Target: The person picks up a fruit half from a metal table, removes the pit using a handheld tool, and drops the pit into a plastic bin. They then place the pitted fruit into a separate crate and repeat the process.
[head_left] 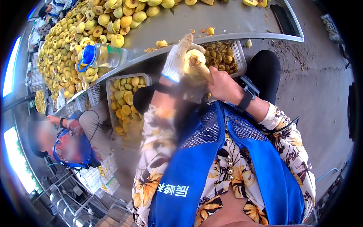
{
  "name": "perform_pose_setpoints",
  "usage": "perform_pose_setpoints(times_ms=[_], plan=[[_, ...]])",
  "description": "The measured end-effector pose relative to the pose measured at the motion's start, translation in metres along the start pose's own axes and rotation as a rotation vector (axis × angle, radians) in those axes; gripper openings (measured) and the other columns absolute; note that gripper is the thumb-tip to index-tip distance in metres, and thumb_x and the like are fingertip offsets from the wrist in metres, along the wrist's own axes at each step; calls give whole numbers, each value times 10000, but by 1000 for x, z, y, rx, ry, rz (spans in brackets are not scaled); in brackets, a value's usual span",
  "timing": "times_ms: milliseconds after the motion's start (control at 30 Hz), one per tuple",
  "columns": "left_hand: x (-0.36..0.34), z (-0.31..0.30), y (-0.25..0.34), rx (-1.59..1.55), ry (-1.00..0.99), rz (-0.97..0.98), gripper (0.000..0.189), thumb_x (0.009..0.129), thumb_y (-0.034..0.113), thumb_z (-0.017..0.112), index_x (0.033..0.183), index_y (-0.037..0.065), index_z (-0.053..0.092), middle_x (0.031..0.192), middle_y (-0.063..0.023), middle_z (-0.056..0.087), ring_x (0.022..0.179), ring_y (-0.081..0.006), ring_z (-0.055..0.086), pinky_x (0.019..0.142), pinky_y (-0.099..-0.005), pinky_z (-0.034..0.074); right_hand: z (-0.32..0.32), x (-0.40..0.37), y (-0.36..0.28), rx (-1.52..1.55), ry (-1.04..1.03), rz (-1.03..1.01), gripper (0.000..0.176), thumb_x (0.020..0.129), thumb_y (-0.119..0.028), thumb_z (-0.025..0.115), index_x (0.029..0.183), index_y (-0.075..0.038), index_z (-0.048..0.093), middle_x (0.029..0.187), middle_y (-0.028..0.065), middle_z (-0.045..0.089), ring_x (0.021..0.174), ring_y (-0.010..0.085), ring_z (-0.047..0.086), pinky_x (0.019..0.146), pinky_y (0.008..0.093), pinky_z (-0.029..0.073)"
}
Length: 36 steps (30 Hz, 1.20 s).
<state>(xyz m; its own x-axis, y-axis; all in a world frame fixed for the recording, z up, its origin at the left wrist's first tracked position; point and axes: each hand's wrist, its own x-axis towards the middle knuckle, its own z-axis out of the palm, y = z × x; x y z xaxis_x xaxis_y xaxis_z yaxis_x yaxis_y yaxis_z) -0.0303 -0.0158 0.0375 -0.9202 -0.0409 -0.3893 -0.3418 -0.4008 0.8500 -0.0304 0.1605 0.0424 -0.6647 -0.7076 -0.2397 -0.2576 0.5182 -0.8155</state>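
A yellow halved fruit (193, 56) with a brown centre rests in my left hand (177, 56), which wears a white glove with a soiled thumb. My right hand (223, 85) is bare and closed round the light-coloured handle of a tool (204, 72). The tool's far end meets the brown middle of the fruit. Just behind my hands runs the metal edge of the table (227, 36). Under that edge, a crate of brownish fruit pieces (221, 56) stands partly hidden by my hands.
Many yellow fruit halves (62, 56) are heaped on the table at the left. A water bottle with a blue lid (104, 55) lies near the edge. Left of my knees is a crate of fruit halves (124, 100). Another person (75, 142) sits farther left.
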Motion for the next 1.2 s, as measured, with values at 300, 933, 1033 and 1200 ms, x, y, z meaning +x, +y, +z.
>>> perform_pose_setpoints(times_ms=[300,933,1033,1200], plan=[[-6,-6,0,-329,-21,-41,484,872,496,463,988,31,535,818,-107,593,707,-201,583,585,-298,491,-10,12,-5,22,5,-176,159,754,-91,480,869,15,511,662,181,572,582,312,587,552,381,462],[-8,9,-21,-342,283,17,214,843,210,561,916,8,560,731,-132,588,561,-228,563,519,-314,477,13,11,-13,365,-54,172,311,848,-223,473,985,46,547,798,233,620,708,352,620,641,397,485],[-11,20,-16,223,492,216,257,874,235,513,980,5,559,799,-124,608,710,-211,585,611,-297,495,0,7,-20,480,-144,180,348,867,-267,472,989,51,540,790,223,623,672,320,625,593,381,489],[-7,-1,-22,0,283,68,260,859,246,535,895,1,614,776,-73,605,649,-141,568,579,-249,461,41,17,9,298,150,-57,329,871,-272,468,946,37,553,665,175,609,524,258,601,474,350,473]])
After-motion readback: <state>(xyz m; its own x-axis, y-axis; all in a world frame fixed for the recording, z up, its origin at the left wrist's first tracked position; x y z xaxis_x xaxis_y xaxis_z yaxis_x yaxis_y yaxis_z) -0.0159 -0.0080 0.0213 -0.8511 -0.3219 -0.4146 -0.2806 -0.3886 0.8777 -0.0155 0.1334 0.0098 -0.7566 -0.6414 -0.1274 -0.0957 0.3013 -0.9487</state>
